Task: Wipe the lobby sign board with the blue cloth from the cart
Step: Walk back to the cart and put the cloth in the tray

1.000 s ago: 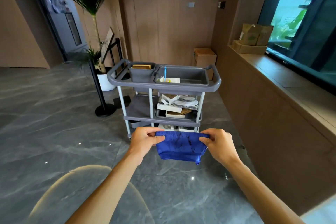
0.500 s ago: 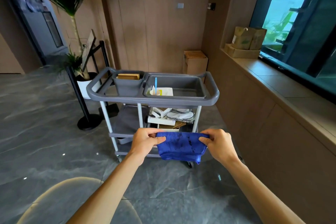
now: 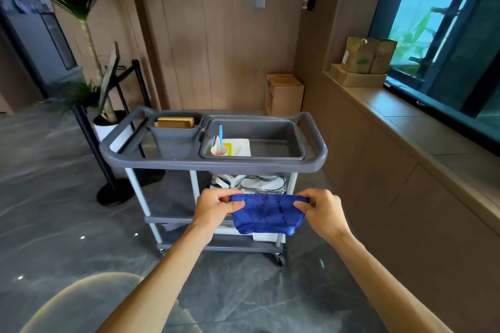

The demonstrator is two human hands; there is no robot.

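Note:
A blue cloth (image 3: 266,213) with dark stains hangs stretched between both hands, in front of the grey cart (image 3: 216,163). My left hand (image 3: 213,208) pinches its left top corner. My right hand (image 3: 320,208) pinches its right top corner. The lobby sign board (image 3: 109,76) leans tilted on a black stand at the left, behind the cart, seen nearly edge-on beside a potted plant.
The cart's top tray holds a white cup with a blue stick (image 3: 219,147), papers and a bin with a yellow sponge (image 3: 175,122). Lower shelves carry white items. A window ledge (image 3: 400,116) with cardboard boxes runs along the right. A potted palm (image 3: 107,119) stands left.
The view has closed in on the cart and swung right, so cart and sign board appear larger and lower. Both hands keep holding the cloth stretched between them.

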